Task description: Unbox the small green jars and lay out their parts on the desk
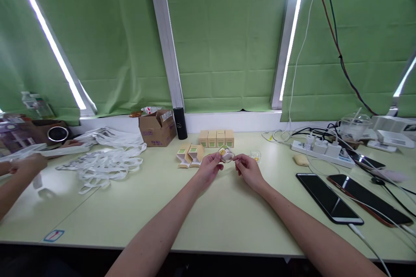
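A small clear packet (226,154) with something whitish and yellow in it is pinched between the thumb and fingers of my left hand (209,168). My right hand (248,169) pinches at its right edge, fingers closed. The exact kind of item inside is too small to make out. Just beyond my right hand lies another clear packet (256,156) with a yellow spot. To the left of my left hand, two open small cardboard boxes (190,156) lie tilted on the table. Several closed small boxes (216,138) with green-edged labels stand in a row behind.
A brown carton (158,129) and black cylinder (180,124) stand by the wall. White straps (107,162) are heaped left, near a co-worker's hand (32,166). At right lie phones (329,198), a power strip (321,152) and tangled cables on the table (208,225).
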